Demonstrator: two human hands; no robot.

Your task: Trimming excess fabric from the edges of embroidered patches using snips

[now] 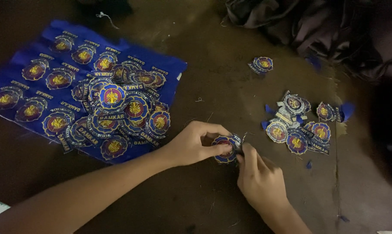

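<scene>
My left hand (195,144) pinches a round embroidered patch (225,149), blue with a red and gold centre, just above a dark brown surface. My right hand (260,178) meets it from the right, thumb and fingertips on the patch's right edge; whether a small tool is in that hand is hidden. Both hands grip the same patch.
A blue cloth sheet (14,71) with rows of uncut patches lies at left, with a heap of cut patches (122,115) on its right part. A smaller pile of trimmed patches (297,125) lies right of my hands, one lone patch (261,64) farther back. Dark crumpled fabric (317,26) fills the top right.
</scene>
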